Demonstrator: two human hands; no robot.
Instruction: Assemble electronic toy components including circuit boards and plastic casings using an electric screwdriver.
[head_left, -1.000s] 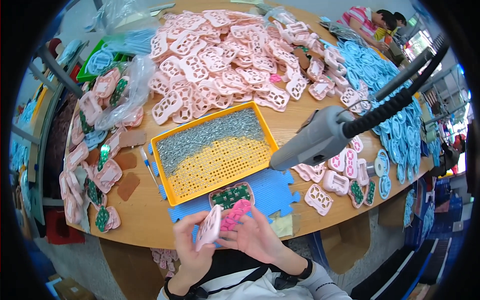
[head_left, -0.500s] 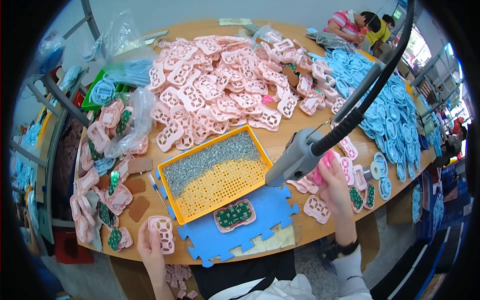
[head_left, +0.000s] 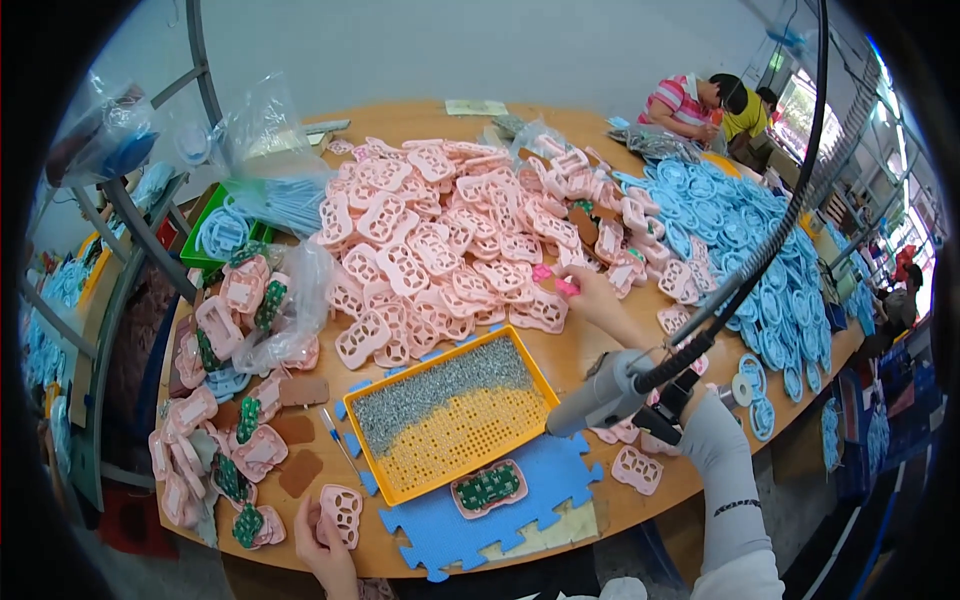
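My left hand (head_left: 322, 540), at the near left table edge, grips a pale pink plastic cover with cutouts (head_left: 343, 512). My right arm reaches to the front of a heap of similar pink covers (head_left: 430, 245). There my right hand (head_left: 592, 298) pinches a small bright pink piece (head_left: 566, 288); its exact shape is partly hidden by the fingers. Another bright pink piece (head_left: 541, 272) lies just beside it. A pink shell holding a green circuit board (head_left: 488, 488) rests on the blue foam mat (head_left: 440, 535). Above the mat's right side hangs a grey electric screwdriver (head_left: 600, 392).
A yellow tray of small screws (head_left: 385, 480) stands on the mat's far side. Light blue plastic frames (head_left: 765, 250) pile up at right. Shells with green boards (head_left: 255, 450) crowd the left, near a pen (head_left: 332, 425). Beyond the table's far right, two people (head_left: 690, 110) work.
My right hand has moved from beside the screwdriver forward and left to the pink heap, still with bright pink in its fingers. The view has tilted upward. My left hand keeps its cover.
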